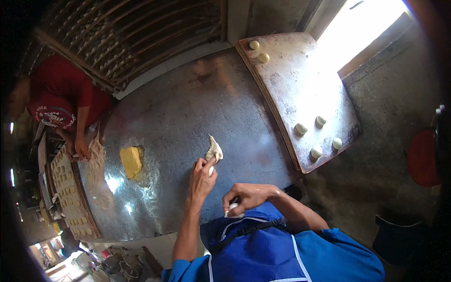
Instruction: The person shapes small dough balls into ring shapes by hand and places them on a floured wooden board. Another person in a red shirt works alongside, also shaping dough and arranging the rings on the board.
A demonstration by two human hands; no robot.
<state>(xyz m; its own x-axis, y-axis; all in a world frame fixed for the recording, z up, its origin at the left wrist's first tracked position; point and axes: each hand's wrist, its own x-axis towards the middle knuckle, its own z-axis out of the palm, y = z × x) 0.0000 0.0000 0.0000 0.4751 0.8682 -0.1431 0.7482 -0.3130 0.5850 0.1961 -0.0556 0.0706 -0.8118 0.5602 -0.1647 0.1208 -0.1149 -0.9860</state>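
Note:
Over the near middle of the metal work table (183, 94), my left hand (202, 181) is closed on a stretched lump of pale dough (214, 149), which reaches out past its fingertips. A small white bit of dough shows by its thumb. Close to my apron, at the table's near edge, my right hand (249, 195) is curled round a small white dough ball (235, 210); part of the ball is hidden by the fingers. On a tray (300, 61) to the right sit several round dough balls (301, 128), spaced apart in two groups.
A yellow block of fat (131, 162) rests on the table's left part, beside scattered flour (99, 174). A co-worker in red (61, 94) bends over the left end, near a tray of flat dough rounds (70, 192). Slatted racks (117, 37) stand behind the table.

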